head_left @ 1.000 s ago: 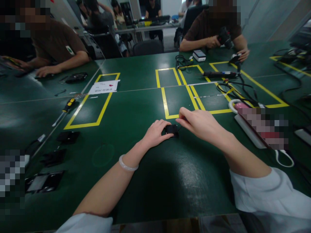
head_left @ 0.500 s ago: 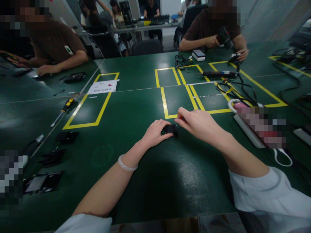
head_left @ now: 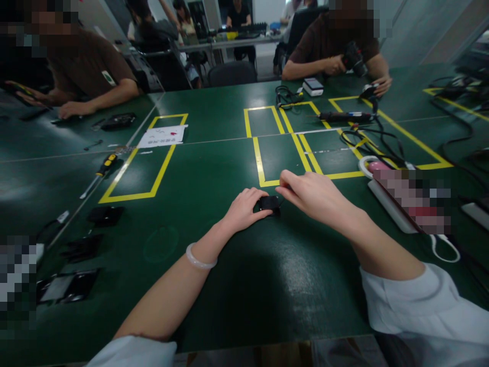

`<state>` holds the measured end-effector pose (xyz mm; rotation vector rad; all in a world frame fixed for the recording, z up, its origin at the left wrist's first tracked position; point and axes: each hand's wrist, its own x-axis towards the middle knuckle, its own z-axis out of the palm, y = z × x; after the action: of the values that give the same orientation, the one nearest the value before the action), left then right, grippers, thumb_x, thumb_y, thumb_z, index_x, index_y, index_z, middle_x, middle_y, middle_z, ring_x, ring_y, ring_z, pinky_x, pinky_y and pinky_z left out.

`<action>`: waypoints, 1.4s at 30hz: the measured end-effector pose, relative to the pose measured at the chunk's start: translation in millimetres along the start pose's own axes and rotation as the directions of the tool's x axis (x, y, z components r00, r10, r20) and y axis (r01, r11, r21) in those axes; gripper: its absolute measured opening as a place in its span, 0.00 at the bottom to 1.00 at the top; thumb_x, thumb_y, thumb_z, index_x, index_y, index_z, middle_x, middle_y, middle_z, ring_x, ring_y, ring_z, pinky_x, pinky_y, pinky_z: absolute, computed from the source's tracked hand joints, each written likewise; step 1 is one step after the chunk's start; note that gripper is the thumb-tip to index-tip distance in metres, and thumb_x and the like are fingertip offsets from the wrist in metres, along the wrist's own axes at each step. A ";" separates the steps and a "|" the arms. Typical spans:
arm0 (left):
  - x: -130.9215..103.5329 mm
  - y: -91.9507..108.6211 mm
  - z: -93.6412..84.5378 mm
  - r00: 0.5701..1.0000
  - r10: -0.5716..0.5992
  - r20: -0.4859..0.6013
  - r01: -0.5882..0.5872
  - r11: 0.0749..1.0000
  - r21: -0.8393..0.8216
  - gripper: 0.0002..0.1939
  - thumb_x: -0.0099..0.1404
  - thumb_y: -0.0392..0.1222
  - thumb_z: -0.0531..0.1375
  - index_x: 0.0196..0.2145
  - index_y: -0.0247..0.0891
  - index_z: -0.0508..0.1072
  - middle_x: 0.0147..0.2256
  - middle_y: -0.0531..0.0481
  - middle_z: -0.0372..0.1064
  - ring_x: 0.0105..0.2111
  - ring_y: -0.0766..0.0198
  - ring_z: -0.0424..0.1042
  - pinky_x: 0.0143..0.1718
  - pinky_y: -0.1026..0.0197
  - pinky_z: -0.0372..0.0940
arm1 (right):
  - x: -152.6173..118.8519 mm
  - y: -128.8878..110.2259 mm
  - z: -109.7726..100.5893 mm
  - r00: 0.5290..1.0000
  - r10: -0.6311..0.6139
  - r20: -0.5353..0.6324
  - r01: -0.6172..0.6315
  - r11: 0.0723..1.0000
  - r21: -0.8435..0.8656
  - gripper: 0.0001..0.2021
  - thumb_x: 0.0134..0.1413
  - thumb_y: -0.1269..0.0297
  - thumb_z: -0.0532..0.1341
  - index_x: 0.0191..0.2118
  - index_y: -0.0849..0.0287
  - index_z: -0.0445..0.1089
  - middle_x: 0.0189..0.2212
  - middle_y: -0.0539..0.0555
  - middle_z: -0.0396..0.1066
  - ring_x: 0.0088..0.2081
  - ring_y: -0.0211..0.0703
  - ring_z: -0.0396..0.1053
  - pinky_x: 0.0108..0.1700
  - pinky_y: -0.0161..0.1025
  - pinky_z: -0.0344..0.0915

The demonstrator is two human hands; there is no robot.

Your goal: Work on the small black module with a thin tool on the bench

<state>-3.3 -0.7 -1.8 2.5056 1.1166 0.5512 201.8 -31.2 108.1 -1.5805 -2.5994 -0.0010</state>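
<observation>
A small black block-shaped part rests on the green table in front of me. My left hand grips it from the left, thumb on the near side and fingers on the far side. Just right of the part, my right hand is closed in a pinch. Something thin and dark shows between its fingertips and the part, too small to make out.
Several black parts and a yellow-black screwdriver lie at the left. A white paper, yellow tape outlines, cables and a pink-and-white object lie beyond and right. Two people sit opposite; one holds a power drill.
</observation>
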 end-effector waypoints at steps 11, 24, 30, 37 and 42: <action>-0.2 -1.4 1.1 1.000 0.008 0.004 -0.008 1.000 0.012 0.19 0.65 0.55 0.57 0.48 0.40 0.66 0.43 0.46 0.67 0.43 0.55 0.65 0.46 0.53 0.62 | -0.8 1.1 -0.1 1.000 -0.013 -0.028 0.016 0.994 0.104 0.11 0.63 0.57 0.49 0.43 0.57 0.61 0.31 0.53 0.73 0.31 0.44 0.70 0.29 0.37 0.49; -0.4 -0.1 -0.4 1.000 -0.005 0.009 0.005 1.000 -0.008 0.20 0.65 0.56 0.57 0.47 0.40 0.67 0.43 0.46 0.67 0.43 0.54 0.65 0.45 0.53 0.62 | 0.6 3.3 1.9 1.000 0.002 -0.027 -0.004 0.999 -0.041 0.10 0.64 0.59 0.49 0.41 0.58 0.64 0.27 0.52 0.73 0.27 0.43 0.68 0.26 0.37 0.43; 0.0 -0.9 0.6 1.000 0.001 0.007 -0.001 1.000 0.007 0.20 0.65 0.55 0.57 0.48 0.40 0.67 0.43 0.46 0.67 0.43 0.55 0.65 0.45 0.53 0.62 | 0.7 0.7 1.6 0.999 0.027 -0.028 -0.027 1.000 -0.001 0.13 0.65 0.55 0.47 0.40 0.57 0.64 0.27 0.52 0.73 0.28 0.43 0.69 0.27 0.37 0.44; -0.3 -0.4 0.9 1.000 0.001 -0.001 -0.001 1.000 0.006 0.19 0.65 0.55 0.57 0.48 0.40 0.67 0.43 0.46 0.67 0.43 0.55 0.65 0.45 0.53 0.62 | 0.5 1.6 3.6 1.000 0.013 -0.026 -0.012 0.998 0.068 0.10 0.64 0.62 0.48 0.46 0.59 0.60 0.31 0.53 0.74 0.29 0.43 0.69 0.28 0.37 0.48; -0.2 0.1 -0.4 1.000 0.008 0.001 -0.008 1.000 0.001 0.19 0.65 0.54 0.58 0.48 0.40 0.67 0.44 0.46 0.67 0.43 0.55 0.65 0.46 0.53 0.62 | -1.0 1.4 3.4 0.998 -0.009 -0.062 0.016 0.994 0.112 0.09 0.61 0.64 0.50 0.45 0.58 0.60 0.34 0.53 0.74 0.31 0.43 0.70 0.29 0.37 0.50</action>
<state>-3.5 -0.8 -1.5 2.5117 1.1073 0.5517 203.1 -31.3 104.5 -1.5023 -2.5151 0.0926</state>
